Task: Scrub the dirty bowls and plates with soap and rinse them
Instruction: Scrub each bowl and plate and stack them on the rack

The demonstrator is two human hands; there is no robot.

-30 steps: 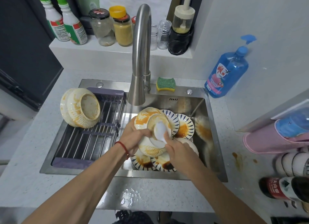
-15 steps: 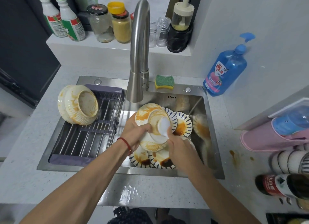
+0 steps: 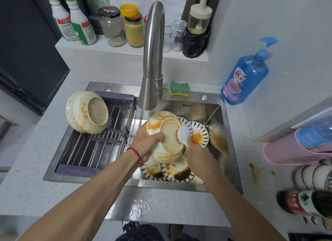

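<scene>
Two stacked bowls point(image 3: 166, 138) streaked orange, left hand point(image 3: 146, 143) gripping, tilted.

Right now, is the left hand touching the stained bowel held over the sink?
Touching. The head view shows the left hand gripping the stained bowl, thumb lying across its outer wall with no gap.

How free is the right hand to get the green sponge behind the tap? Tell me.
Probably not yet: the right hand holds a white spoon against the bowl. Otherwise nothing blocks the way to the sponge on the sink's back ledge.
</scene>
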